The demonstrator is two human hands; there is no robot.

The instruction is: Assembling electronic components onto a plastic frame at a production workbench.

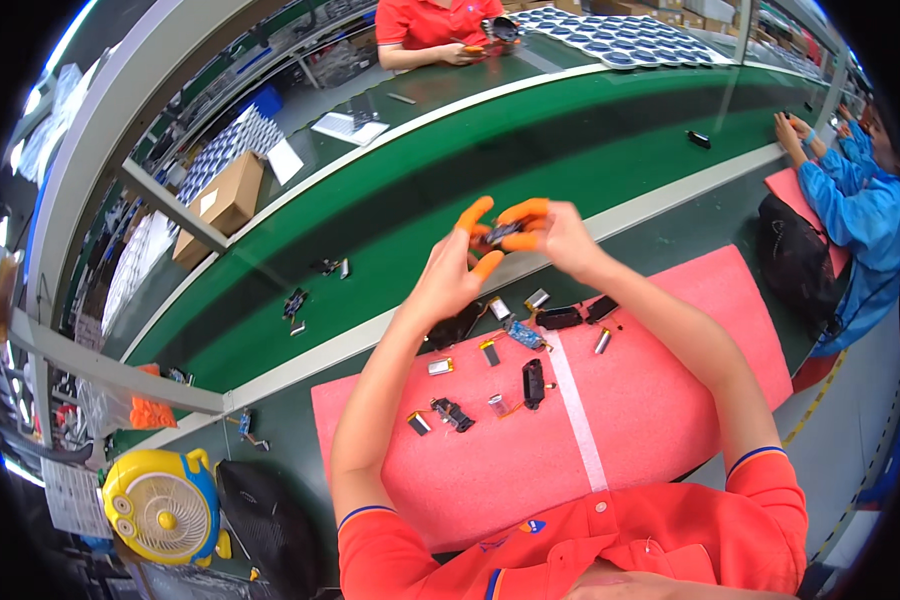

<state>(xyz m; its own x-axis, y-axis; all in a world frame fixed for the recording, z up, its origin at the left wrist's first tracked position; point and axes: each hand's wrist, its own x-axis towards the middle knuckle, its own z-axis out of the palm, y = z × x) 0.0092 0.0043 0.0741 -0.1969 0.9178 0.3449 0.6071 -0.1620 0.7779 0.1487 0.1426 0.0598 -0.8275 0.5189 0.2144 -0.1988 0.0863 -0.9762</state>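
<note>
Over the belt's near edge, my right hand (567,240), with orange finger covers, pinches a small dark electronic part (503,233). Close to the part's left side is my left hand (450,272); its orange-covered thumb and forefinger are spread apart. Blur hides the part's details. Below them a pink foam mat (660,400) carries several small silver battery cells (440,367), a blue circuit board (527,336), a black casing (534,384) and a dark wired assembly (453,414).
Beyond the mat runs a green conveyor belt (410,210) with loose wired parts (295,303) on it. A yellow fan (165,507) stands at the lower left, beside a black bag (265,520). Co-workers sit across the belt (435,30) and at the right (855,220).
</note>
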